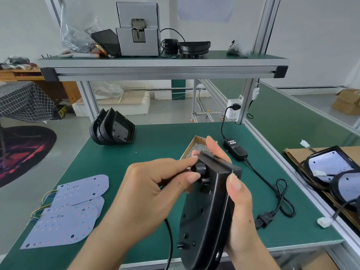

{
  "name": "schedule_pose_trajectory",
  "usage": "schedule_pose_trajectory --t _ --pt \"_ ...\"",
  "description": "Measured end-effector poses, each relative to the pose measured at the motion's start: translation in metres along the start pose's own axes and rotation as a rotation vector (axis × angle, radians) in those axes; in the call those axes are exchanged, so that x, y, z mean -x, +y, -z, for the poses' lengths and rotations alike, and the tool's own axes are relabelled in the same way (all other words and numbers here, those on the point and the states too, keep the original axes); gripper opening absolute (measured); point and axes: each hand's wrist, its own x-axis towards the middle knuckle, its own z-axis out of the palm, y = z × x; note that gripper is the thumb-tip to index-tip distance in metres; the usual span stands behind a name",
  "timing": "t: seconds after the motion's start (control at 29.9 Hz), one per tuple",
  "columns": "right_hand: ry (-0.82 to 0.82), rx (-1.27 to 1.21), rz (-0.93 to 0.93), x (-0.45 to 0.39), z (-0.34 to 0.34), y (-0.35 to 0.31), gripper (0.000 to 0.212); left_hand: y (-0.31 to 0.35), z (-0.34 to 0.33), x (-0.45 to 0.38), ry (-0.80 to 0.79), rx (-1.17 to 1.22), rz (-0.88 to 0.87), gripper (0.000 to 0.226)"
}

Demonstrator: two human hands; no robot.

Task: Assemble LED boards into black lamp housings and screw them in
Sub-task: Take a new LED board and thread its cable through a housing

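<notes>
A black lamp housing stands on edge over the green table's front, its back toward me. My right hand grips its right rim, thumb on the near edge and fingers behind the top. My left hand pinches a round black knob on the housing's back. A black cable hangs down from under the left hand. Three white LED boards with coloured wires lie overlapped at the left. A stack of empty black housings lies on its side at the back left.
A small cardboard box of screws sits just behind my hands. A black power adapter with its cord runs along the right. Assembled lamps lie on cardboard at far right. A grey screw feeder stands on the upper shelf.
</notes>
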Motion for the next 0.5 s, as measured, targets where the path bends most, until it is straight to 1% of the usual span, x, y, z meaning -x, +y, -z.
schedule_pose_trajectory --t 0.07,0.13,0.23,0.33,0.44,0.5 --pt "0.001 0.039 0.026 -0.003 0.001 -0.003 0.087 0.004 -0.002 0.000 0.015 0.154 0.149 0.019" --pt "-0.012 0.077 0.055 -0.006 0.004 -0.006 0.090 0.004 0.000 0.000 -0.011 0.150 0.216 0.015" --pt "-0.049 0.147 0.094 -0.008 0.008 -0.007 0.092 0.008 0.008 0.001 -0.068 0.072 0.200 0.012" --pt "-0.089 0.172 0.106 -0.005 0.008 -0.007 0.093 0.012 0.014 0.001 -0.137 -0.093 0.165 0.016" --pt "-0.129 0.172 0.119 -0.002 0.009 -0.004 0.095 0.011 0.021 -0.002 -0.344 -0.242 0.119 0.038" --pt "-0.137 0.143 0.115 -0.002 0.009 -0.005 0.093 0.010 0.023 -0.003 -0.426 -0.243 0.059 0.040"
